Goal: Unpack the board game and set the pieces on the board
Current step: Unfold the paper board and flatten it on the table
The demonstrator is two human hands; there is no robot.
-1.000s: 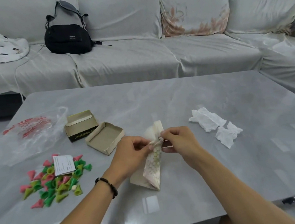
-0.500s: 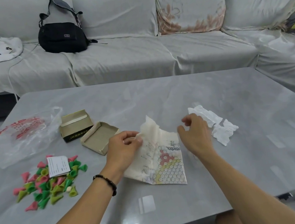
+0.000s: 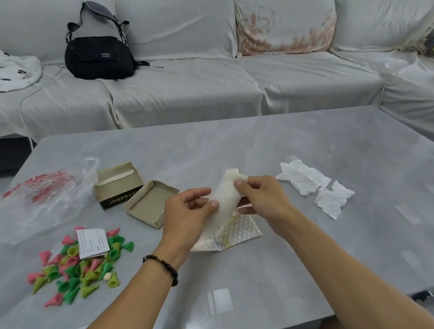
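Note:
A folded paper game board (image 3: 226, 207), cream with a honeycomb print on its lower flap, is held just above the grey table (image 3: 264, 152) near its middle. My left hand (image 3: 188, 218) pinches its left side and my right hand (image 3: 264, 199) pinches its upper right edge. The lower part of the board rests on the table. A heap of pink, green and yellow-green cone pieces (image 3: 77, 267) lies at the left with a small printed slip (image 3: 93, 241) on top. The open cardboard game box (image 3: 117, 184) and its tray (image 3: 152, 207) stand behind the heap.
A crumpled clear plastic bag (image 3: 39, 200) with red print lies at the far left. Torn white tissue pieces (image 3: 314, 187) lie to the right of my hands. Behind the table runs a grey sofa (image 3: 199, 83) with a black bag (image 3: 100, 56) on it.
The board was spread partly open half a second ago with my right hand off it. Now both hands hold it again, with one flap lifted and folded upward.

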